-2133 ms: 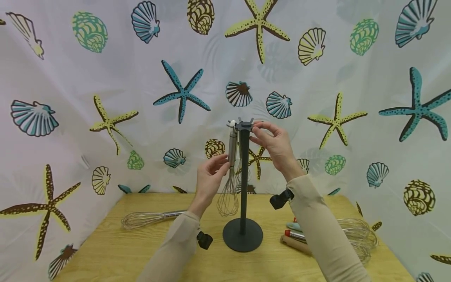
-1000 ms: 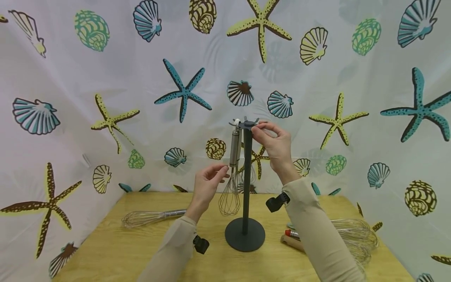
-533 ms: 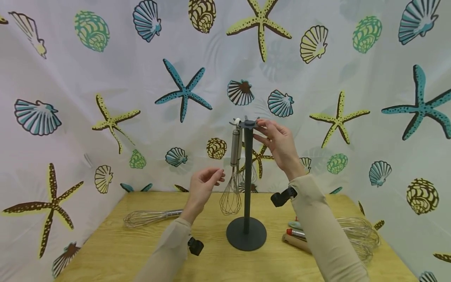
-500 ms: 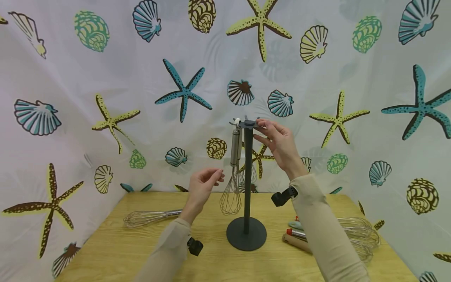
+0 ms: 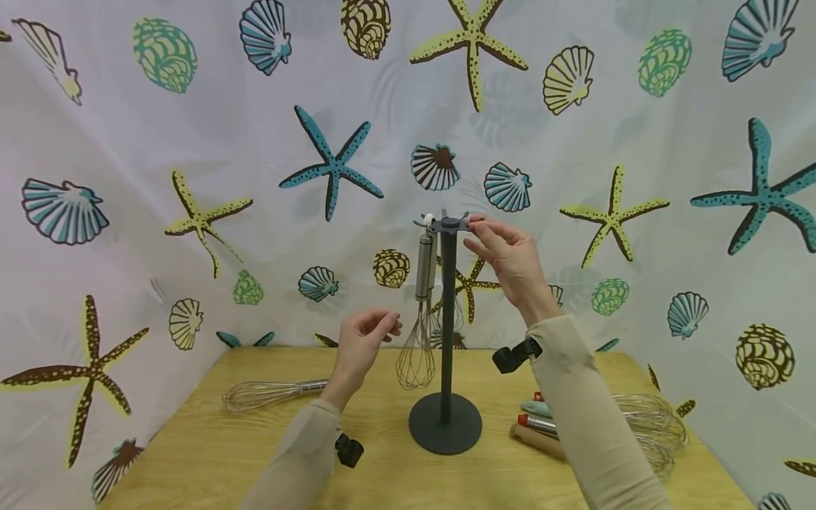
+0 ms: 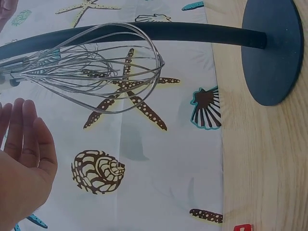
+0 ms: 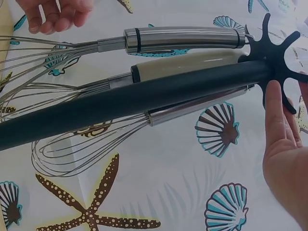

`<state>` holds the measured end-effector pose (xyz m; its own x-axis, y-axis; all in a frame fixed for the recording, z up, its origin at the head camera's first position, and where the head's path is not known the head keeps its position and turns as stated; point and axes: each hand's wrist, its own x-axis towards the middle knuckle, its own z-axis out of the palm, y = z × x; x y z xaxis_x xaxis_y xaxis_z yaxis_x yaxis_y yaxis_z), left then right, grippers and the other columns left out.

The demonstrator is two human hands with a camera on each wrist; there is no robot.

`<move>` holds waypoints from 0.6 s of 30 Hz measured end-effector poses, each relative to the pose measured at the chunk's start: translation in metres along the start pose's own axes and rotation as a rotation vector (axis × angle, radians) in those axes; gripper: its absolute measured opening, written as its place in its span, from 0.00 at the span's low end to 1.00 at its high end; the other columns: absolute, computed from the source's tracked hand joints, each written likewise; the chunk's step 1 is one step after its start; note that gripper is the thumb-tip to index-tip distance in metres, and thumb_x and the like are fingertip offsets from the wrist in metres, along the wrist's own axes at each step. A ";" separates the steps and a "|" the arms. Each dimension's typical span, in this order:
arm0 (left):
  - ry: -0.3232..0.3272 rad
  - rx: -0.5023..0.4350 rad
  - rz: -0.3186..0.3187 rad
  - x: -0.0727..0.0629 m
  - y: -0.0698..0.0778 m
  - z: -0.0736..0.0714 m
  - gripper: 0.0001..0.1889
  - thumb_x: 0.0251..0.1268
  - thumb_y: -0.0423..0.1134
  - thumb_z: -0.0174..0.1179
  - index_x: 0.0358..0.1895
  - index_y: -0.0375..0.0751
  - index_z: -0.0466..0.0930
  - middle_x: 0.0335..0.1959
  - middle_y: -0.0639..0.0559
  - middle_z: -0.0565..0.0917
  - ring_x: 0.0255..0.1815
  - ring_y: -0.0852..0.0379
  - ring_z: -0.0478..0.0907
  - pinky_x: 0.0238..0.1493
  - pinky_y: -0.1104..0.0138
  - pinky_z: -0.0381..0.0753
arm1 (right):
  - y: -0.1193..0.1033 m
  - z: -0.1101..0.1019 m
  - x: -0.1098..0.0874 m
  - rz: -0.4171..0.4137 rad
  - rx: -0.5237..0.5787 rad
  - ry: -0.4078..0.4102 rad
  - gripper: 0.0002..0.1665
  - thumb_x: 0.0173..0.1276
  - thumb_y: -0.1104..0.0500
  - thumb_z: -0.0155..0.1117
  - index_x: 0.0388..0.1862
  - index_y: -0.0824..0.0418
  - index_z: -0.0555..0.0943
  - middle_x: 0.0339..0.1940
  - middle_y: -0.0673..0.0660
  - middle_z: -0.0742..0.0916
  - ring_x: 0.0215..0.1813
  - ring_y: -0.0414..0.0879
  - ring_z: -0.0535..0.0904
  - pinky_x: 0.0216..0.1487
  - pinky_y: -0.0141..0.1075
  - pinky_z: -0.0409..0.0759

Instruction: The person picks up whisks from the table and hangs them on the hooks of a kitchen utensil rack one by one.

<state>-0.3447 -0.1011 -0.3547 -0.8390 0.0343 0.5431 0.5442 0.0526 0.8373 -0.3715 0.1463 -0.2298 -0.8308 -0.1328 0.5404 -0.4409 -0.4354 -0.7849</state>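
Note:
A dark metal stand [image 5: 448, 340] with a round base and a ring of hooks stands upright on the table. My right hand [image 5: 515, 265] pinches one of its hook arms at the top, thumb and index finger on the rack. Three whisks hang from the hooks: a steel-handled whisk [image 7: 187, 39] in front, a cream-handled whisk [image 7: 187, 66], and another steel-handled whisk [image 7: 202, 104] partly behind the post. Just left of the front whisk's wires, my left hand [image 5: 360, 347] hovers with loosely bent fingers, holding nothing and apart from the whisk.
One whisk [image 5: 264, 395] lies at the left of the wooden table [image 5: 382, 474]. Several whisks [image 5: 650, 425] are heaped on the right, partly behind my right sleeve, with red-tipped, pale blue and tan handles. A shell-patterned cloth [image 5: 242, 142] hangs behind and at both sides.
My left hand has drawn away from the hanging whisk, down and to the left. My right fingers have shifted at the hook ring, and the rack's top has moved slightly right in view.

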 end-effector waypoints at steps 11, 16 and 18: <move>0.030 0.014 -0.045 0.004 -0.028 -0.011 0.10 0.71 0.36 0.59 0.44 0.31 0.84 0.40 0.30 0.85 0.39 0.41 0.83 0.42 0.59 0.83 | 0.001 0.002 -0.002 -0.003 0.004 0.006 0.08 0.70 0.61 0.63 0.36 0.55 0.88 0.52 0.53 0.82 0.56 0.44 0.80 0.52 0.38 0.83; 0.047 0.012 -0.049 0.005 -0.046 -0.018 0.12 0.70 0.41 0.60 0.44 0.34 0.85 0.38 0.34 0.86 0.37 0.46 0.84 0.42 0.59 0.84 | 0.002 0.003 -0.003 0.002 0.036 -0.011 0.09 0.72 0.62 0.60 0.38 0.56 0.88 0.50 0.51 0.84 0.57 0.43 0.80 0.53 0.40 0.83; 0.054 0.024 -0.054 0.004 -0.050 -0.021 0.13 0.70 0.43 0.61 0.43 0.35 0.85 0.37 0.37 0.86 0.36 0.50 0.84 0.42 0.58 0.84 | 0.002 0.003 -0.003 -0.005 0.036 -0.025 0.10 0.73 0.62 0.60 0.39 0.56 0.88 0.50 0.51 0.85 0.57 0.44 0.79 0.53 0.40 0.83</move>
<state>-0.3750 -0.1242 -0.3932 -0.8654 -0.0227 0.5006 0.4978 0.0769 0.8639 -0.3685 0.1428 -0.2324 -0.8195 -0.1529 0.5523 -0.4322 -0.4681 -0.7708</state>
